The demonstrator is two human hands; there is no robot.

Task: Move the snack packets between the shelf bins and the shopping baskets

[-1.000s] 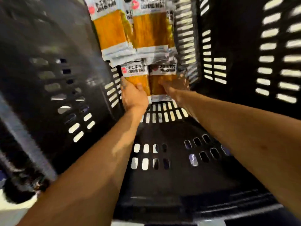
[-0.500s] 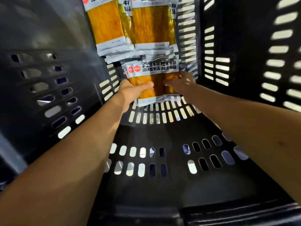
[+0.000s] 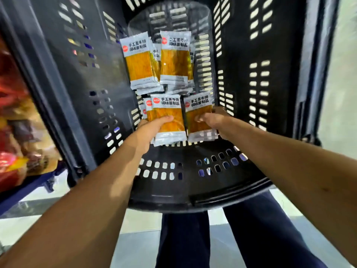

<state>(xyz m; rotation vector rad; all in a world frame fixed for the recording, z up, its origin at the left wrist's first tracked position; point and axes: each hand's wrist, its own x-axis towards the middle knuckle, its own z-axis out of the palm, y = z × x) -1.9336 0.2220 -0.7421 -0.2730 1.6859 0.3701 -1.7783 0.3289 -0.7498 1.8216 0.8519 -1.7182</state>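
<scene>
1. On my remote feed the black slotted shopping basket (image 3: 241, 45) fills most of the view. I look along its inside toward the far end. Its near rim sits just above the person's legs.

2. A pale floor (image 3: 139, 238) shows below the basket, with 2 legs in dark blue trousers (image 3: 260, 238) over it.

3. 2 bare forearms (image 3: 87, 209) reach from the lower corners into the basket.

4. At the left edge I log red and orange shelf goods (image 3: 11, 132), too blurred to identify.

5. A loose pile of snack packets (image 3: 139, 62) lies against the far end of the basket. Each has a silver-white wrapper with a yellow-orange window, a round red mark and dark print. 2 lie face-up side by side on top, and more are tucked under them. I cannot give a total.

6. A stack of packets (image 3: 167, 111) of the same kind sits just below that pile. I count at least 3 edges.

7. A single packet (image 3: 198, 127) is just to the right of the stack, a narrow dark gap between them.

8. The left hand (image 3: 152, 128) grips the stack, thumb across its front and fingers hidden behind. The right hand (image 3: 216, 120) grips the single packet the same way, thumb pressed on its face. Both lots are inside the basket. I cannot tell whether their lower edges touch its slotted surface.
</scene>
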